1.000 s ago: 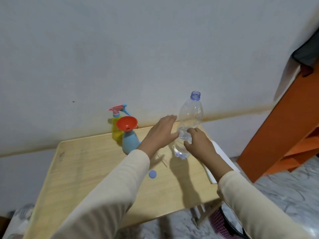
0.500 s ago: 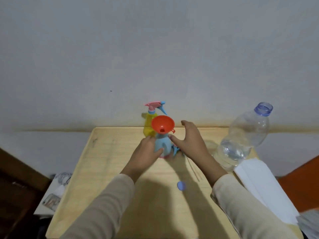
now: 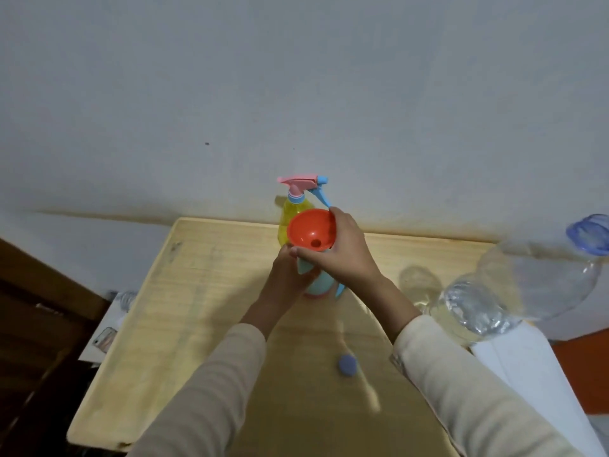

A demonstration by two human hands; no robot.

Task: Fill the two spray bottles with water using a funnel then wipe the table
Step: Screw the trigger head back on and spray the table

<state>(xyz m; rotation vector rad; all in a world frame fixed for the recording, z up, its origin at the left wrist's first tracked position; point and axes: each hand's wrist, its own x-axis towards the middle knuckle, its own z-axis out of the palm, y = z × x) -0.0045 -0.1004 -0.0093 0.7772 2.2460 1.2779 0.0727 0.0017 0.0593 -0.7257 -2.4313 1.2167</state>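
A light blue spray bottle (image 3: 318, 283) stands mid-table with a red funnel (image 3: 309, 230) at its neck. My right hand (image 3: 342, 255) grips the funnel around its rim and cone. My left hand (image 3: 290, 272) is wrapped around the blue bottle's body. Behind them, against the wall, stands a yellow spray bottle (image 3: 290, 212) with a pink and blue trigger head. At the right edge a clear plastic water bottle (image 3: 514, 291) stands uncapped, holding a little water. Its blue cap (image 3: 346, 365) lies on the wooden table (image 3: 184, 291).
White paper or cloth (image 3: 527, 367) lies on the table's right front corner beside the water bottle. A blue trigger part (image 3: 339, 290) pokes out behind the blue bottle. Left of the table, on the floor, lies a small packet (image 3: 108, 334). A wall runs along the table's far edge.
My right hand let go of the water bottle and moved left to the funnel. My left hand closed around the blue spray bottle. The view swung left and closer.
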